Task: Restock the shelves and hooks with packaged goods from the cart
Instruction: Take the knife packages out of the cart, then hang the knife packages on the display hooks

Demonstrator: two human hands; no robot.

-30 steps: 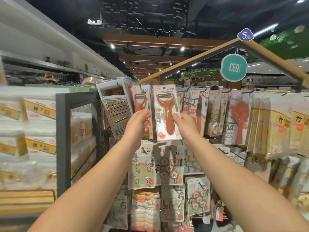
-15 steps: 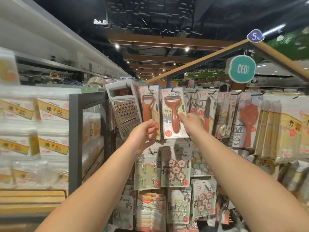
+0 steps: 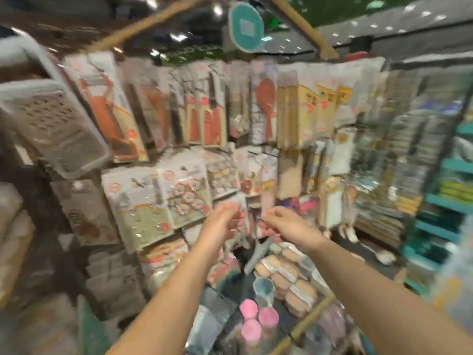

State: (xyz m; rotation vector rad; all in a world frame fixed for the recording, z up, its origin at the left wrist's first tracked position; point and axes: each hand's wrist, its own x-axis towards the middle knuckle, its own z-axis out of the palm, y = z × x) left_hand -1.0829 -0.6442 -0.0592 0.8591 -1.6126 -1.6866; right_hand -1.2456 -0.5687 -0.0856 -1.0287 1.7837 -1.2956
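The view is heavily blurred. Orange peeler packs (image 3: 107,111) hang on the top row of the hook display, next to a white box grater (image 3: 56,124). My left hand (image 3: 222,224) and my right hand (image 3: 284,221) are held low, in front of the lower rows of sticky-hook packs (image 3: 186,196). They are close together, with fingers loosely curled, and nothing shows in either hand. Below them lies the cart (image 3: 307,321) with its wooden rim. It holds pink-lidded jars (image 3: 252,321), a blue cup (image 3: 263,285) and stacked brown round packs (image 3: 294,278).
A red rice paddle pack (image 3: 266,103) and yellow-labelled bamboo packs (image 3: 299,111) hang to the right on the top row. Teal shelves (image 3: 445,201) with stacked goods stand at the far right. White wrapped bundles (image 3: 10,226) sit at the left edge.
Both hands have let go of the peeler pack, which hangs on the top row, and dropped to the lower rows. My head has swung down and right, bringing the cart into view.
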